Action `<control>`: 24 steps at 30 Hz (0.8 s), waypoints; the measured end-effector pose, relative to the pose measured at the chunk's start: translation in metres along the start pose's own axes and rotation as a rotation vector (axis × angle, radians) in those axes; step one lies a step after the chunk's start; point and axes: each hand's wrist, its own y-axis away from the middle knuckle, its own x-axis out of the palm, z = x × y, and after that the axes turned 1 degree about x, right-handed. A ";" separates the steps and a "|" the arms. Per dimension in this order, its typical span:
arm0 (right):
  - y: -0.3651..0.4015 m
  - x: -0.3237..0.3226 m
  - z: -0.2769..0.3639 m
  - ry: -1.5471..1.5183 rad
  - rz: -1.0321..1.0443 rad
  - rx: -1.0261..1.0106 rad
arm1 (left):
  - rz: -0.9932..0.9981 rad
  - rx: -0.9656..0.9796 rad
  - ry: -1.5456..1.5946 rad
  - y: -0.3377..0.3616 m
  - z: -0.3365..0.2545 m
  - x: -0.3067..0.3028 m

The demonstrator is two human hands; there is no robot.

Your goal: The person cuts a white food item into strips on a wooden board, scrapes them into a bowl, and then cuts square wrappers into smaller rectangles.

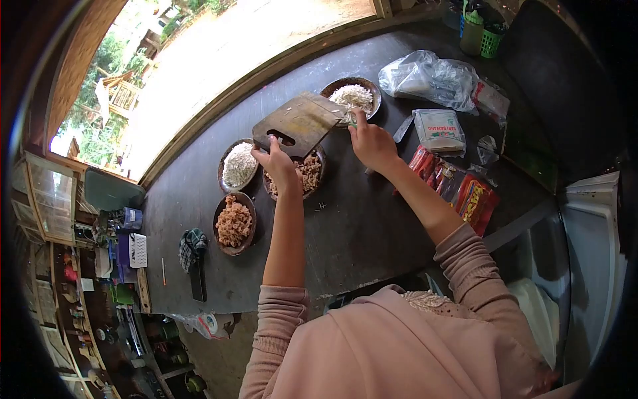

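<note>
My left hand [276,165] grips a dark cutting board [302,123] by its handle slot, above the bowls. At the board's right end my right hand [372,141] is closed round something green, perhaps a knife handle. Just beyond sits a bowl of white shreds [352,96], partly covered by the board's edge. Brown chunks fill a bowl [311,174] under the board and my left hand. To the left are a bowl of white pieces [239,165] and a bowl of brown chunks [234,223].
Clear plastic bags [428,76], a white packet [439,131] and red packets [458,189] lie at the right. A bottle [472,33] and green basket [490,43] stand at the far right. A checked cloth [193,247] lies at the left.
</note>
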 end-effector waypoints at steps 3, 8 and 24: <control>0.001 -0.015 0.019 -0.119 0.038 -0.003 | 0.002 0.061 -0.006 -0.013 0.007 0.010; -0.001 0.004 0.022 -0.295 0.055 -0.004 | 0.051 0.120 -0.021 -0.018 0.005 0.026; -0.036 0.012 -0.009 0.121 0.183 0.194 | 0.101 -0.026 0.046 0.008 -0.019 0.007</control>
